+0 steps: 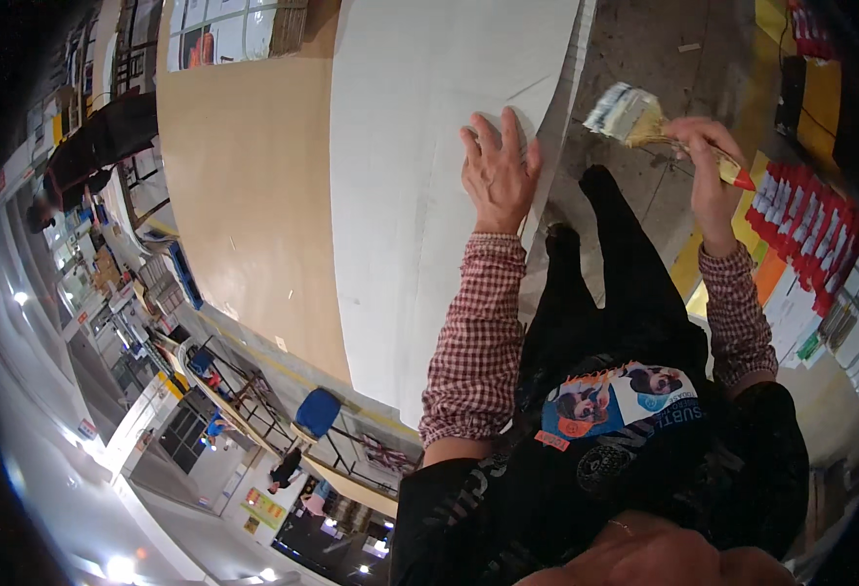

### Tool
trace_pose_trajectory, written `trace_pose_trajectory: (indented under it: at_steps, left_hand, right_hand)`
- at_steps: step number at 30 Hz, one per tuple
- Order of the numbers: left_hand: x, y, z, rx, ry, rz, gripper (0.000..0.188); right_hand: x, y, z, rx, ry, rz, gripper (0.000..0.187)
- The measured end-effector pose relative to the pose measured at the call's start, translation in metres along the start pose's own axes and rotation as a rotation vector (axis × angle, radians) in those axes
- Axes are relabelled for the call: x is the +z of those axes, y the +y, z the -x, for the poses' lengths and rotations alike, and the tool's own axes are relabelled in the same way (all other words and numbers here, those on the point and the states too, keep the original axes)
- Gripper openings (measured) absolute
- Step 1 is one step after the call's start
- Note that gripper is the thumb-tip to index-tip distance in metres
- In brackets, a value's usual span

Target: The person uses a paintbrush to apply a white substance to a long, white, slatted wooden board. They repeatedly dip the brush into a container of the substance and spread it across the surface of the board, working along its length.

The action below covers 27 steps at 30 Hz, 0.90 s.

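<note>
My left hand (501,174) rests palm down near the right edge of a large white sheet (400,166), its fingers spread and nothing in them. The sheet lies over a tan tabletop (244,205). To the right, my right hand (711,171) is closed round the handle of a wide paintbrush (644,122). The brush's pale bristles point left, held over the floor beside the table's edge. Its handle is yellowish with a red end. Checked sleeve covers reach along both my forearms.
A strapped bundle (229,34) stands at the table's far left. Several red-handled brushes (805,225) lie stacked at the right, near a yellow-and-black striped surface (830,107). A blue chair (318,413) stands past the table at the lower left. Other people are in the background.
</note>
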<state>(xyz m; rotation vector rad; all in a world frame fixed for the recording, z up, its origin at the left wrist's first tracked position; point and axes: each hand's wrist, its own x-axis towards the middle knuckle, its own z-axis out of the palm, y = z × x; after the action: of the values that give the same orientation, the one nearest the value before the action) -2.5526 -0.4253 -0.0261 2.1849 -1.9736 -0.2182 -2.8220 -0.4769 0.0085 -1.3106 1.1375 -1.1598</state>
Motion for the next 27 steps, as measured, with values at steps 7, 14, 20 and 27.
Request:
trace_pose_trajectory:
  at_steps: [7, 14, 20, 27]
  left_hand:
    - [-0.001, 0.006, -0.005, 0.011, -0.026, -0.038, 0.042]
    - [-0.002, 0.004, -0.006, 0.037, -0.001, -0.040, 0.041]
    - [-0.004, 0.005, -0.007, 0.033, 0.006, -0.033, 0.040]
    - [0.008, 0.005, 0.002, -0.018, -0.011, 0.014, 0.048]
  right_hand:
    - [0.011, 0.007, -0.014, -0.195, -0.093, 0.025, 0.017]
    - [0.025, 0.016, -0.021, -0.271, -0.157, 0.144, 0.014]
    - [0.023, 0.006, -0.014, -0.285, -0.164, 0.169, 0.012]
    - [0.029, 0.006, -0.002, -0.274, -0.209, 0.157, 0.012]
